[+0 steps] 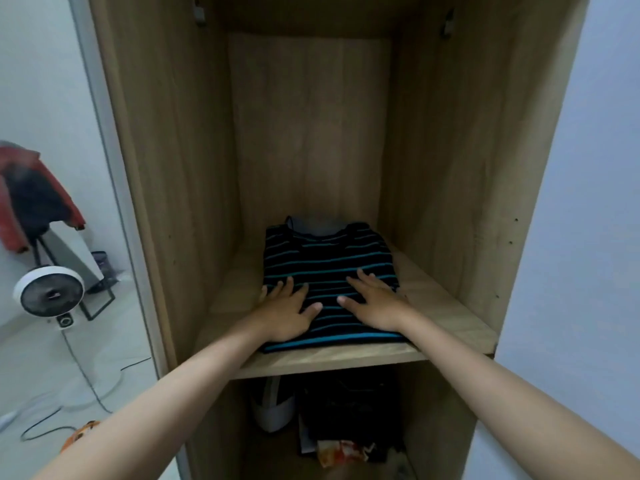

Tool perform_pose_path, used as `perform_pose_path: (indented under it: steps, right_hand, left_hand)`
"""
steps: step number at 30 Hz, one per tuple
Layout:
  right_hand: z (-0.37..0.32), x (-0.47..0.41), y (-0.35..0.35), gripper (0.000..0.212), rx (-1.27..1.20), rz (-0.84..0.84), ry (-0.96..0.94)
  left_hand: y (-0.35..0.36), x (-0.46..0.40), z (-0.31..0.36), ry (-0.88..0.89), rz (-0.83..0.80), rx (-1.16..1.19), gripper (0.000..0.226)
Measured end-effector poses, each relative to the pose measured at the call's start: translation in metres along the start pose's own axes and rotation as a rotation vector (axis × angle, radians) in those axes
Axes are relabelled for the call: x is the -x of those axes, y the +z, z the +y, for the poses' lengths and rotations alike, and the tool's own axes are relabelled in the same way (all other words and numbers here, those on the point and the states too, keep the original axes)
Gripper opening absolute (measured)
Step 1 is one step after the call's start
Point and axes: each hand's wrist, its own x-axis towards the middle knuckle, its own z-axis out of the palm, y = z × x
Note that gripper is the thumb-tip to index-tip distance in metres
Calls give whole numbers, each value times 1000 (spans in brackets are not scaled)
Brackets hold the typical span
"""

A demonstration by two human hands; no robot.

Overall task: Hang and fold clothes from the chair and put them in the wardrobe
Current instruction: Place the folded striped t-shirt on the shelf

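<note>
Shirt (329, 268), striped, folded, flat on wardrobe shelf (446, 306), near edge just at shelf front. Left hand (289, 311) and right hand (375, 306) both open, fingers spread, palms resting on near half of fabric; nothing gripped. Step judged: seating and smoothing the fold. Best done with even downward pressure, sliding farther in, square to shelf, lifting palms straight up. Jacket (34, 195) far left outside.
</note>
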Motion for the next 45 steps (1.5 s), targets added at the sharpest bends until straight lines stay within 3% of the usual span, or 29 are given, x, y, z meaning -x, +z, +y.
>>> perform_pose_path:
  steps: [9, 12, 17, 21, 26, 32, 45]
  right_hand:
    - [-10, 13, -4, 81, 17, 19, 157]
    - [-17, 19, 3, 74, -1, 163, 236]
    - [-20, 57, 21, 47, -233, 498, 169]
    - [-20, 103, 38, 42, -144, 558, 130]
    - [-32, 192, 77, 45, -139, 599, 133]
    - [-50, 332, 138, 50, -270, 529, 364]
    - [-122, 642, 278, 47, -510, 686, 1062]
  left_hand:
    - [5, 19, -12, -6, 37, 93, 71]
    - [10, 36, -12, -11, 87, 107, 66]
    - [16, 85, -9, 42, 166, 144, 62]
    - [28, 132, -10, 140, 292, 132, 63]
    - [63, 190, 3, 247, 367, 333, 60]
    - [132, 274, 28, 351, 112, 502, 58]
    - [250, 477, 95, 705, -473, 561, 39]
